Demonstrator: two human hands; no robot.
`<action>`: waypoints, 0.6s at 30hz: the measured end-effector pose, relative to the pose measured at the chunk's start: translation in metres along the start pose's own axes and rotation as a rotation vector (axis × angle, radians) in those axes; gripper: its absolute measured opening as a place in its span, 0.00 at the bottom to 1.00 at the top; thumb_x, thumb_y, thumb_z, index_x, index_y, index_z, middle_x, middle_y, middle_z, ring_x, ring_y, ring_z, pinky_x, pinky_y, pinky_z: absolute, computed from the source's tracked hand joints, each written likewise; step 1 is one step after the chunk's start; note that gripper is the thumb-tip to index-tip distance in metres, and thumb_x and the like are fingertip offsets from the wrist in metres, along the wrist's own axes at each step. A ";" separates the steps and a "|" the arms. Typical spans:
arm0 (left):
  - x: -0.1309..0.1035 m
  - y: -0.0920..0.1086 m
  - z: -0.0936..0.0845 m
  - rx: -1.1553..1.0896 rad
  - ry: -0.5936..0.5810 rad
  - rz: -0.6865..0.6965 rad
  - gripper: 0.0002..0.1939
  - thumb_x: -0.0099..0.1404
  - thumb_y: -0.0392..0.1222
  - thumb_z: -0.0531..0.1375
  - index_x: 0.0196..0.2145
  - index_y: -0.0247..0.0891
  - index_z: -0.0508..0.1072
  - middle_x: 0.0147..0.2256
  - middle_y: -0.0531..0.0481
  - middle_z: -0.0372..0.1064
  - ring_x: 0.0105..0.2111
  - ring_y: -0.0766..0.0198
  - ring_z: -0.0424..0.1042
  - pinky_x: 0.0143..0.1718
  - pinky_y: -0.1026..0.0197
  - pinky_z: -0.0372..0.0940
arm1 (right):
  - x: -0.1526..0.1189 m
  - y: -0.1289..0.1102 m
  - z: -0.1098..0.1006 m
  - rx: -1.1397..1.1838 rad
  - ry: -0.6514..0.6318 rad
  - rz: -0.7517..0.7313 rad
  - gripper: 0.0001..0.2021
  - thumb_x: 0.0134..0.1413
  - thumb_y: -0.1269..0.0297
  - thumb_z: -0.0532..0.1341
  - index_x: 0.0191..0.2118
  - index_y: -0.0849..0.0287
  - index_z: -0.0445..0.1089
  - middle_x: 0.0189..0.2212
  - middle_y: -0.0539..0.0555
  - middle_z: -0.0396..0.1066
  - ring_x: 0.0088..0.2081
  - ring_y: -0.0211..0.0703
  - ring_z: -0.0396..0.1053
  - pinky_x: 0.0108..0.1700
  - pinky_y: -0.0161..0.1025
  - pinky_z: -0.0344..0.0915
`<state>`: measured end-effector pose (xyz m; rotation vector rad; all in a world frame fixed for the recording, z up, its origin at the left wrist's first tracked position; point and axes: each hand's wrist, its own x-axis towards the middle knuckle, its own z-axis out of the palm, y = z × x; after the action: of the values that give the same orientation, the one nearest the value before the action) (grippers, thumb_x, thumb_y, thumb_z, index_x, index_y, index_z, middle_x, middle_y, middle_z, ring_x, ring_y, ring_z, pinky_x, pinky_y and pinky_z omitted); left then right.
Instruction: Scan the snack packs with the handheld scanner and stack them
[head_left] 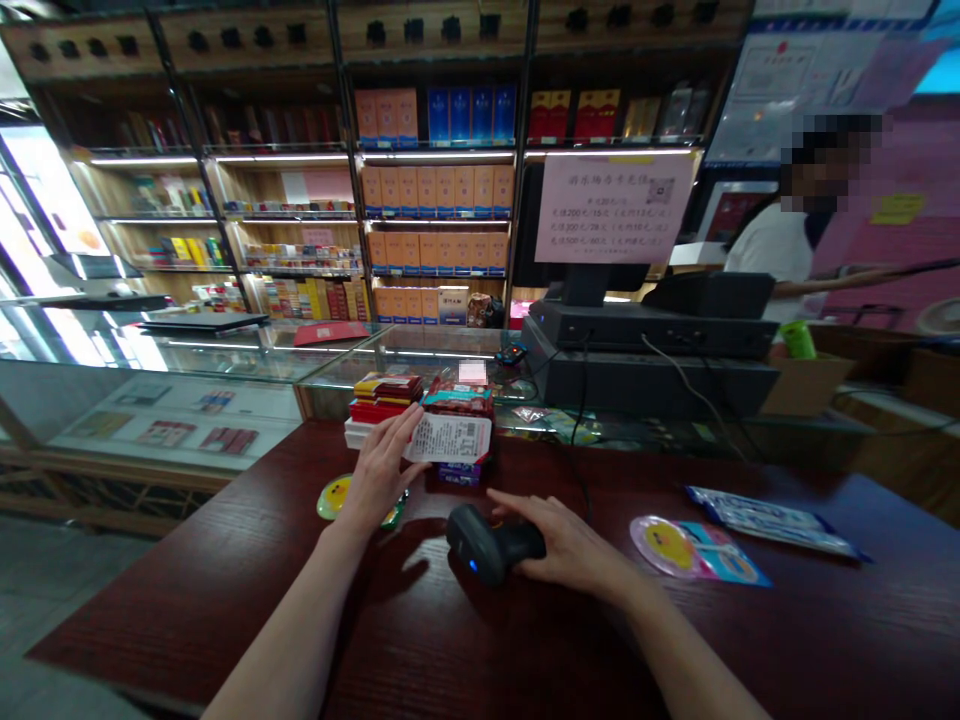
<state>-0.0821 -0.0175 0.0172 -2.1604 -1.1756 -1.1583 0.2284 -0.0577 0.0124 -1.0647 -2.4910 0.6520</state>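
Note:
My left hand (pixel 380 462) grips a flat package (pixel 452 438) by its left edge, the white printed back with a barcode turned up toward me. In my right hand (pixel 571 543) is a black barcode scanner (pixel 480 545), held by the handle just above the wooden counter; a blue light glows on it. Behind the package stand a pile of red and yellow packs (pixel 384 392) and a red snack bag (pixel 459 396). Below it shows a purple box (pixel 460 472). A yellow and green round package (pixel 335 495) lies partly hidden under my left hand.
On the right of the wooden counter (pixel 814 625) lie a pink package with a yellow face (pixel 667 545) and a long blue-white packet (pixel 776 522). Behind stand a cash register (pixel 652 335) with a paper sign (pixel 613 210), a glass showcase (pixel 187 350), and a person (pixel 772 245).

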 end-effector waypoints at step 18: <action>0.001 0.000 -0.001 0.015 0.021 0.003 0.44 0.62 0.35 0.66 0.70 0.44 0.50 0.63 0.41 0.62 0.59 0.51 0.64 0.62 0.46 0.61 | -0.013 0.022 -0.029 0.196 0.316 0.027 0.39 0.55 0.60 0.67 0.69 0.41 0.52 0.59 0.52 0.69 0.57 0.50 0.68 0.61 0.52 0.61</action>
<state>-0.0819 -0.0177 0.0181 -2.1331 -1.1687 -1.1637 0.2639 -0.0461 0.0226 -1.0397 -2.1008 0.6632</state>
